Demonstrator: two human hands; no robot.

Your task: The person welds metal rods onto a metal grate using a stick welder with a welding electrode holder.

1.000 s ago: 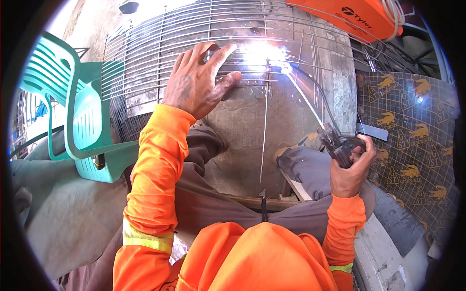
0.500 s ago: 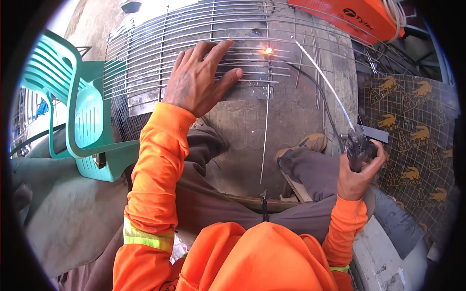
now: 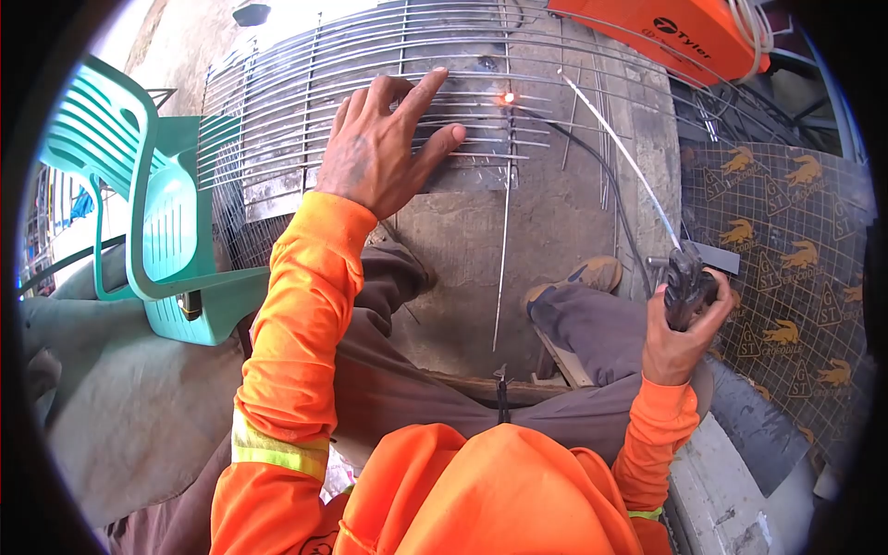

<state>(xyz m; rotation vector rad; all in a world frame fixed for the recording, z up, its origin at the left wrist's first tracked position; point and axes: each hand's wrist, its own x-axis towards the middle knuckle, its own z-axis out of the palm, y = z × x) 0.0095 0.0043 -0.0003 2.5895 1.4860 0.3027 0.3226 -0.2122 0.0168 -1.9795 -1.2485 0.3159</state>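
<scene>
My left hand (image 3: 377,143) lies with fingers spread over a grid of thin metal rods (image 3: 277,129), touching several of them. A small orange-red glowing spot (image 3: 509,98) shows where a long rod meets a crossing one, to the right of that hand. My right hand (image 3: 683,324) is wrapped round a black welding electrode holder (image 3: 685,282). From the holder a long pale welding electrode (image 3: 620,148) points up and left, its tip apart from the grid. A dark cable (image 3: 592,153) runs near the holder.
An orange Tyler machine (image 3: 661,37) with a coiled pale cable stands at the upper right. To the left is a green plastic chair (image 3: 143,185). A dark board with crocodile prints (image 3: 786,250) lies at the right. My shoe (image 3: 592,275) rests beside the work.
The glowing spot has become smaller and dimmer. The grid has shifted slightly left at its right end. My right hand has tilted the holder a little; the electrode tip stays off the grid.
</scene>
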